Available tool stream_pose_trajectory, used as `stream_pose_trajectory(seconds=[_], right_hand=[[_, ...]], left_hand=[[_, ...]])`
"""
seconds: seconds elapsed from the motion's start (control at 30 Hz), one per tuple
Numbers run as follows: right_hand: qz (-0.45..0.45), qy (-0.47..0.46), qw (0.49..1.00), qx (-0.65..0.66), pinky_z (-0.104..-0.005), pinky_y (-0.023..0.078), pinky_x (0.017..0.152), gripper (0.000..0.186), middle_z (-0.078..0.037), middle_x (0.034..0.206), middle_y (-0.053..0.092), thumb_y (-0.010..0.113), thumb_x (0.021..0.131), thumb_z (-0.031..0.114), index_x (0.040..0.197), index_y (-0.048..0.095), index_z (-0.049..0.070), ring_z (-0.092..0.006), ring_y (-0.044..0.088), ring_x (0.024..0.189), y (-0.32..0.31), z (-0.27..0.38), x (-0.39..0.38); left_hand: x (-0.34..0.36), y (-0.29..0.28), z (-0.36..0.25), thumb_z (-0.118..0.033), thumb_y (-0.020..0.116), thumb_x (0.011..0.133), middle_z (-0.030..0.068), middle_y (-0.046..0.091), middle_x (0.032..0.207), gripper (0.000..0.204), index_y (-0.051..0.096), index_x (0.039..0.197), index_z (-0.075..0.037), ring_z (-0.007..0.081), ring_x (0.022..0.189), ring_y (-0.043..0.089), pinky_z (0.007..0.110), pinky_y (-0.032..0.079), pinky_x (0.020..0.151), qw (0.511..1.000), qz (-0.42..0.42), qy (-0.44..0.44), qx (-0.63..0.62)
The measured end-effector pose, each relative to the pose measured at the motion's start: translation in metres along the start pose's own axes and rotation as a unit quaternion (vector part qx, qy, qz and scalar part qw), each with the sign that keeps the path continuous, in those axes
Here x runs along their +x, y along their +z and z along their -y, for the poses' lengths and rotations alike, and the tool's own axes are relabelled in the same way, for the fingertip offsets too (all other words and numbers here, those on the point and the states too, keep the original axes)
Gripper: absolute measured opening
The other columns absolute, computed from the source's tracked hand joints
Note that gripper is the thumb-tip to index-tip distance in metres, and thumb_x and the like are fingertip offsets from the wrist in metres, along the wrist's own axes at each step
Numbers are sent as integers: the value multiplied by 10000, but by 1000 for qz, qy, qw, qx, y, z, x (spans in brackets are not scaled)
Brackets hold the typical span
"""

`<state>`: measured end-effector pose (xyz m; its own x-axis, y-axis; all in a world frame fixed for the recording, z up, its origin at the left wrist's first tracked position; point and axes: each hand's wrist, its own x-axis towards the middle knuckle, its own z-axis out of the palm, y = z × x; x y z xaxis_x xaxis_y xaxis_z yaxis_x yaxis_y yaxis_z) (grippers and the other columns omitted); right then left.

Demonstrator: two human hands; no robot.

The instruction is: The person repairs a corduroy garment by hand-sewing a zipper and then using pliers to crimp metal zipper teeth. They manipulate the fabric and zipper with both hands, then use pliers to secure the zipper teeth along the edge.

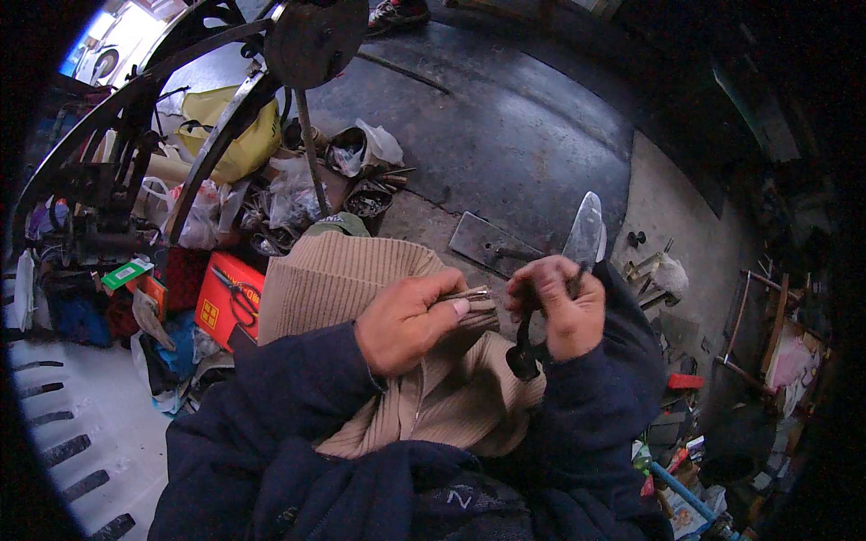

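Observation:
A beige ribbed knit garment (361, 279) with a zipper lies bunched across my lap. My left hand (406, 320) is closed on it, pinching a folded edge between thumb and fingers, with a small shiny metal bit at the tip. Just to the right, my right hand (561, 302) is curled around a dark-handled tool with a broad, round-tipped metal blade (586, 225). The blade points up and away from me, and a dark rounded part (523, 359) hangs below the fingers. Its exact kind is partly hidden by the hand. The two hands are apart.
At the left stands a dark metal machine frame with a round disc (316, 43). Near it are a yellow bag (236, 133), plastic bags, and black-handled scissors (242, 298) on a red box (216, 316). A flat metal plate (492, 243) lies on the floor ahead; clutter lines the right.

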<state>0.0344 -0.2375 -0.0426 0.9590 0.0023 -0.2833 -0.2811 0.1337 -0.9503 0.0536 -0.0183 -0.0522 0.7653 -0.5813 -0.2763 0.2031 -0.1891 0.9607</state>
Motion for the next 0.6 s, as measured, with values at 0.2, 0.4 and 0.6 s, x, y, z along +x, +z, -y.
stream_pose_trajectory(seconds=[0.2,0.4,0.6], right_hand=[[-123,-76,972,187,-431,532,620,520,-204,825,651,355,1024,532,720,408,114,-319,629,699,-22,13,7],[-105,-138,935,309,-446,502,630,505,-188,816,642,360,1024,528,722,431,130,-334,602,697,-39,17,9],[-108,-179,914,349,-438,488,653,502,-194,843,634,359,1024,531,747,463,124,-328,589,715,-31,26,8]], left_hand=[[1,0,4,-237,516,946,131,498,701,235,543,922,-5,207,662,498,366,416,630,1000,-11,21,11],[2,0,1,-225,516,942,149,514,718,225,544,927,-2,230,665,500,373,419,640,1000,-1,-8,11],[2,1,-7,-225,515,939,166,532,705,223,553,927,-6,283,655,547,395,431,629,999,-7,4,49]])
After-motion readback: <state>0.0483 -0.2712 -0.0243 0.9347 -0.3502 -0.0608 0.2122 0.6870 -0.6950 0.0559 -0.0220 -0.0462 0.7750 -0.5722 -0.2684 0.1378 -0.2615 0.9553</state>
